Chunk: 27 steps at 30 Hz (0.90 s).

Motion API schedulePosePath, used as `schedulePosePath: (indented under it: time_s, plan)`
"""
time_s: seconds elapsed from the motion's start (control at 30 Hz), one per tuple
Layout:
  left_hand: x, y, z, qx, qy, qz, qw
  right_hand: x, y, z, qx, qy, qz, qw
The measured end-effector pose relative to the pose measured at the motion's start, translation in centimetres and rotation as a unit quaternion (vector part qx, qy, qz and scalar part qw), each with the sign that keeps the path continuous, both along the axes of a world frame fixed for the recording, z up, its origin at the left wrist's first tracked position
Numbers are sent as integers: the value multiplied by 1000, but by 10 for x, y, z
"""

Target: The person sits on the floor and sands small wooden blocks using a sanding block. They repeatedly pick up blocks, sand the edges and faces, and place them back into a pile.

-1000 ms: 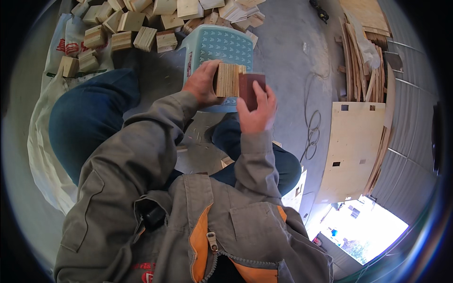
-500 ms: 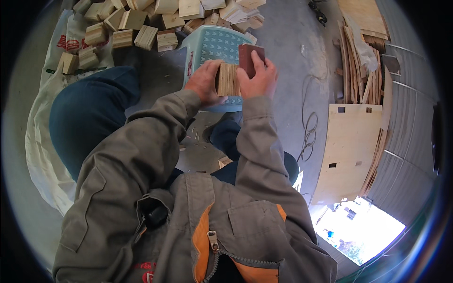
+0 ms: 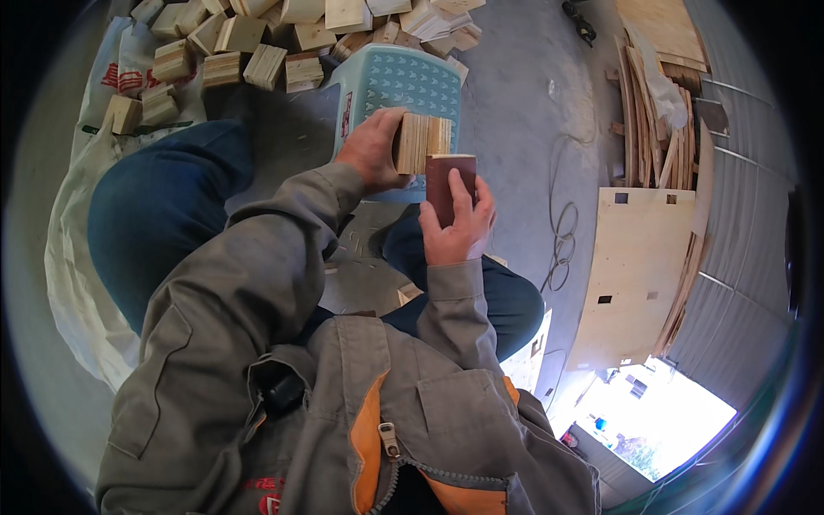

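My left hand is closed round the left side of a layered plywood block, whose striped edge faces up. The block is over a light blue plastic stool with a patterned top. In my right hand is a reddish-brown sanding block, held flat-sided with the fingers spread along its face. Its far end meets or overlaps the plywood block's near right corner; whether they touch I cannot tell.
Many cut wood blocks lie heaped beyond the stool, some on a white sack at the left. Plywood sheets lean along the right wall. A thin cable coils on the floor, and a dark tool lies at far right.
My right hand has drawn the sanding block back toward me, from the plywood block's far right side to its near corner. The left hand and plywood block stay almost in place.
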<state>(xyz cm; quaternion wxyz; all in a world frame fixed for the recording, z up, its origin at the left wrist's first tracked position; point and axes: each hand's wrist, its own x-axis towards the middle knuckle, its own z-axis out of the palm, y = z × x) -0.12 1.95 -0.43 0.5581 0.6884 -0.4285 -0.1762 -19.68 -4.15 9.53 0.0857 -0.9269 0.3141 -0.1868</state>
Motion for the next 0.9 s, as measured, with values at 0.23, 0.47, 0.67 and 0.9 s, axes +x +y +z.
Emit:
schedulePosePath:
  time_s: [0.23, 0.47, 0.67, 0.9]
  plan:
    - [-1, 2, -1, 1, 8, 7, 1000, 82, -59, -8, 1, -13, -34, 999]
    - [-3, -5, 2, -5, 20, 29, 999, 134, -94, 0, 41, 33, -73, 996]
    - [-4, -3, 1, -2, -4, 26, 1000, 78, -62, -11, 8, -4, -38, 999]
    - [-1, -2, 5, 19, 12, 8, 1000, 0, 1, 1, 2, 11, -22, 1000]
